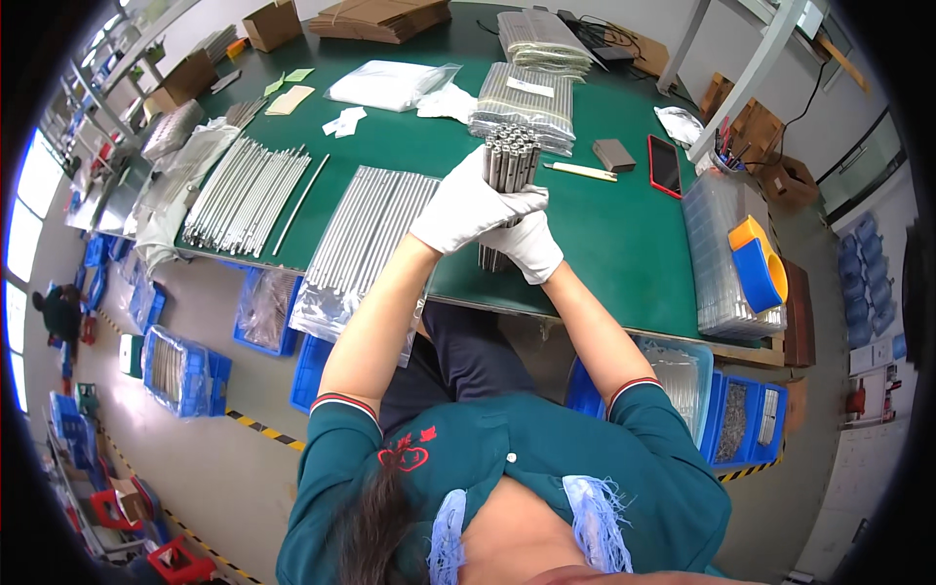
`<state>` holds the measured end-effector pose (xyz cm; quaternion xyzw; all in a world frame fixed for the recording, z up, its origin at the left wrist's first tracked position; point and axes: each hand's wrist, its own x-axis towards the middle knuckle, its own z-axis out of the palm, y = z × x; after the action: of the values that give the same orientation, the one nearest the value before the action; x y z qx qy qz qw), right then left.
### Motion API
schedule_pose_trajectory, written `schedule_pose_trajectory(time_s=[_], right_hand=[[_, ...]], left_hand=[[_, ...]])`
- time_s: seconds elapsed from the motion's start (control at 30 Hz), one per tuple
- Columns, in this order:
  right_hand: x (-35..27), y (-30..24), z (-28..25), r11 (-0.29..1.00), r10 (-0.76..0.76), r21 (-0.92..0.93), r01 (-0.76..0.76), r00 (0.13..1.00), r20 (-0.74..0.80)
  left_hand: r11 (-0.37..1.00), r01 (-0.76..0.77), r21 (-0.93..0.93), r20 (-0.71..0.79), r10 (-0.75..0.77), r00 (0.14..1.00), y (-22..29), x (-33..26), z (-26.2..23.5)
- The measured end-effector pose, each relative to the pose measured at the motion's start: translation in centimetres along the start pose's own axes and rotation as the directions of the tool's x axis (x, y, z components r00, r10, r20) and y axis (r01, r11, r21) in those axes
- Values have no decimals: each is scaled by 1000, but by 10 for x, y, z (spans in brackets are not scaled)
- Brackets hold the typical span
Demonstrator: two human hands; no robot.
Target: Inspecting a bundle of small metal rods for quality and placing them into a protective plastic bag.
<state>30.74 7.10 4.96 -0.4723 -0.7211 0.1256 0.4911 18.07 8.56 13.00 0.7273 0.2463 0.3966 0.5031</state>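
Both my hands, in white gloves, grip an upright bundle of metal rods over the near edge of the green table. My left hand wraps the bundle higher up, its fingers across the front. Lower down, my right hand closes round the same bundle from the right. The rods' round ends face up toward me. Left of the bundle, a clear plastic bag with a row of rods lies flat, overhanging the table edge. Farther left are a spread of loose rods and one separate rod.
Bagged rod packs lie behind the bundle. To the right are a brown block, a light-coloured knife, a red-edged phone and a clear plastic container with a tape dispenser. Blue bins stand below the table.
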Motion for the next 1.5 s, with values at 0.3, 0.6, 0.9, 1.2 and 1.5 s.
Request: schedule_pose_trajectory(time_s=[0.3,0.6,0.9,1.2,1.5], right_hand=[[-21,-13,3,877,297,426,-225,949,-110],[-18,-20,4,873,280,452,-182,947,-160],[-18,-30,0,815,320,542,-206,939,-125],[-17,-35,0,796,332,570,-203,934,-132],[-19,-24,3,847,296,505,-167,937,-186]], left_hand=[[867,-84,490,-295,256,921,-25,-89,-35],[923,384,20,-907,-145,396,-83,-216,-118],[752,260,-605,-550,-631,546,-100,-199,-104],[895,398,-202,-750,-403,524,-98,-187,-160],[935,294,197,-913,66,403,-38,-207,-136]])
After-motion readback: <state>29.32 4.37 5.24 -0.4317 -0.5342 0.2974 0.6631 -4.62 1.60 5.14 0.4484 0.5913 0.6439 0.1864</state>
